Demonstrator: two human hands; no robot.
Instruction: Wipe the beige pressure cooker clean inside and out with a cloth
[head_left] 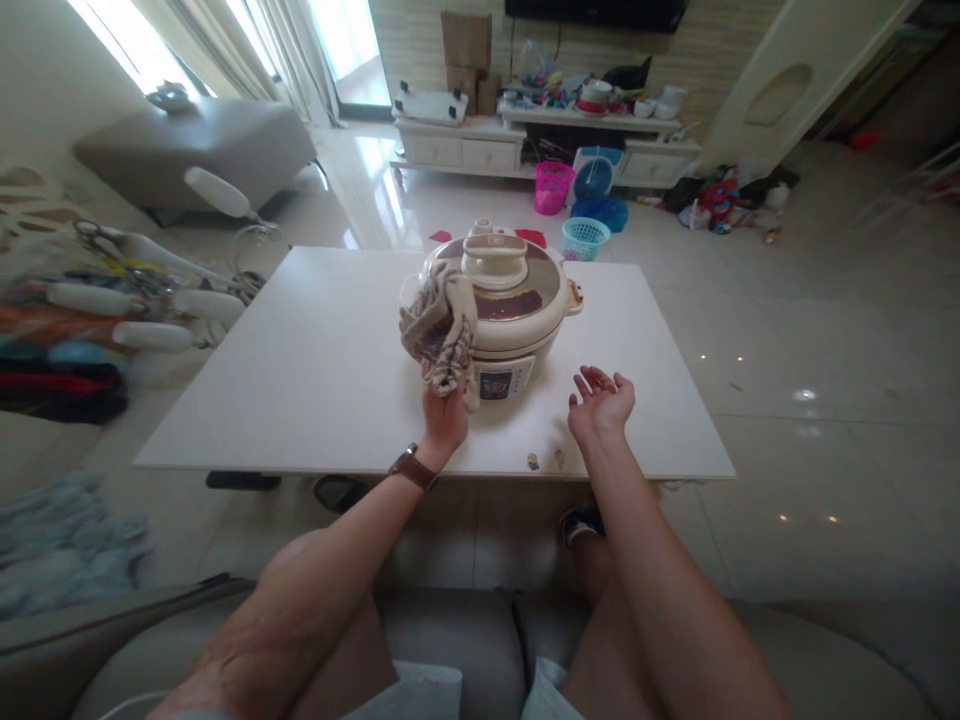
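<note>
One-sided pushing could slide the electric cooker [517, 336].
It stands on the bench [300, 380], left hand [445, 415] fingers clutching a cloth [439, 318] against its side; the right hand [604, 407], fingers loosely spread, braces nothing.

The head view, the only one, looks forward and steeply down at the cooker [517, 335] from above its front, fairly near, reaching the white cabinet [489, 154] well beyond it.

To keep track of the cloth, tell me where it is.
In the head view, the cloth is in the left hand, at the left side of the cooker.
</note>
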